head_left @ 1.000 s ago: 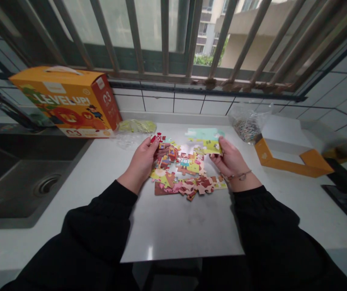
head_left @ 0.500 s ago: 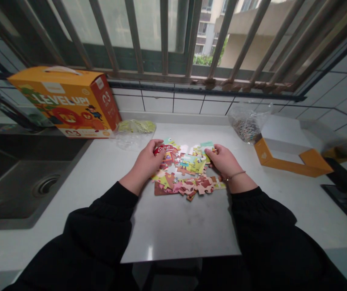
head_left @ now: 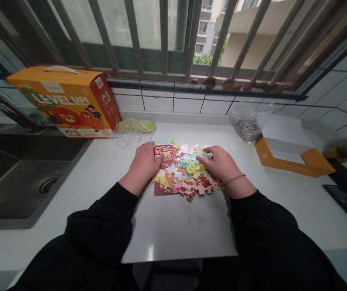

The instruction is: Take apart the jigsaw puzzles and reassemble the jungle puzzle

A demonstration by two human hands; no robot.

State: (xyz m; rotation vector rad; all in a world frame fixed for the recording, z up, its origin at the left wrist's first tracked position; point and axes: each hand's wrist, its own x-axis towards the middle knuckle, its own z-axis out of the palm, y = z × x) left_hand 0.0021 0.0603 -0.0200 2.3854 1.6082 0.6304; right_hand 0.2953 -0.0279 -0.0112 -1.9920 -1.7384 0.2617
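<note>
Puzzle pieces (head_left: 204,184) here, overlapping in a loose pile on the counter (head_left: 179,226), no finished picture, any joins unclear | left hand (head_left: 143,165) at the pile's left edge, touching the red barn piece (head_left: 160,150), grip can't be told | right hand (head_left: 223,165) over the right side, thumb inward, grip hidden too | orange box (head_left: 70,103) behind, left

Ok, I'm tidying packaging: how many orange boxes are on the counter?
2: the tall box beside the sink, left of the puzzle pieces, and the open box to their right. More may hide behind them.
</note>
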